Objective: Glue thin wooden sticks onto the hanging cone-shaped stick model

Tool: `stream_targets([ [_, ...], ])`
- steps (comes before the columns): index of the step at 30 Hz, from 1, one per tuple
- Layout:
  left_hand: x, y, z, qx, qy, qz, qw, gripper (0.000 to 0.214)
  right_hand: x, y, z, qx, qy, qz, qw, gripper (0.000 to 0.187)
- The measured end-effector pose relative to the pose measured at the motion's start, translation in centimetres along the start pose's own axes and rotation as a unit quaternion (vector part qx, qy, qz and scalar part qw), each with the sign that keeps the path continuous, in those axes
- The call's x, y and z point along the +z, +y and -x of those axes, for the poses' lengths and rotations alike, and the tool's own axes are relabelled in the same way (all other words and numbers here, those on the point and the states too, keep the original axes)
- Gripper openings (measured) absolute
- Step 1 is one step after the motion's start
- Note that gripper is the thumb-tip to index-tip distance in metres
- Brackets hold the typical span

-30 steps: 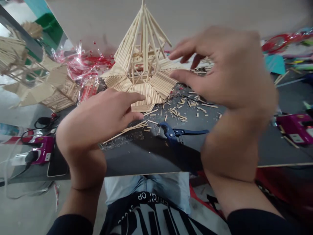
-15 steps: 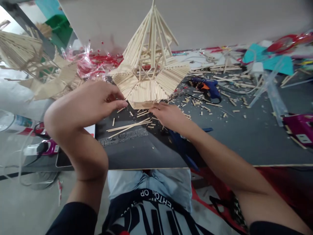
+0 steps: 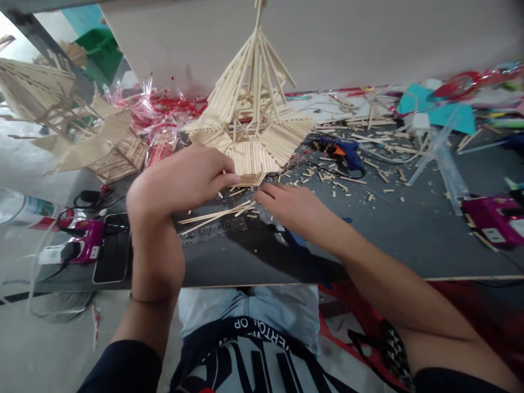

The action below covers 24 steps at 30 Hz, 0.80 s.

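Observation:
A pavilion model of thin wooden sticks stands upright on the dark table, with a pointed roof and slanted panels fanning out below. My left hand bends in from the left, thumb and fingers pinched at the lower front edge of the front panel. Whatever lies between those fingertips is too small to make out. From the right, my right hand reaches low to the same front edge, its fingers curled together; their grip is hidden. Loose wooden sticks and a clear ruler lie in front of the model.
A blue glue gun lies right of the model among stick offcuts. Another stick model stands at the left. A phone and purple power strips lie near the table's sides. Red plastic wrapping is heaped behind.
My left hand has moved right to the model's front edge, uncovering the phone. My right hand stays near that edge, slightly lower in view.

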<state>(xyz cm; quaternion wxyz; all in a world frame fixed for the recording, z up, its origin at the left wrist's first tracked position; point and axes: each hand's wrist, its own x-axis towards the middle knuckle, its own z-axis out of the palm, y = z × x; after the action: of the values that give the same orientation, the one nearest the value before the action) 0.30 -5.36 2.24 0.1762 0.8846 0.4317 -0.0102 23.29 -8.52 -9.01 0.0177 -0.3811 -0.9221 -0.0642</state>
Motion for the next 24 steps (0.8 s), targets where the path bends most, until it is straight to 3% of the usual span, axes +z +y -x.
stream_targets([
  [6,1.9,1.5,-2.7,0.128,-0.022,0.036,0.991,0.034,-4.6,2.0,1.7,-0.046,0.121,-0.089,0.988,0.016],
  [11,2.4,1.7,-3.5,0.145,-0.023,0.037,0.988,0.021,-5.1,3.3,1.4,-0.054,0.144,-0.16,0.975,0.011],
  [17,2.8,0.6,-3.9,0.156,-0.072,0.057,0.983,0.017,-3.8,4.2,1.8,-0.042,0.082,-0.234,0.968,0.013],
  [24,0.7,-1.8,-2.7,0.068,-0.089,0.04,0.993,0.014,-1.2,9.1,5.1,0.121,-0.023,-0.228,0.966,0.011],
])
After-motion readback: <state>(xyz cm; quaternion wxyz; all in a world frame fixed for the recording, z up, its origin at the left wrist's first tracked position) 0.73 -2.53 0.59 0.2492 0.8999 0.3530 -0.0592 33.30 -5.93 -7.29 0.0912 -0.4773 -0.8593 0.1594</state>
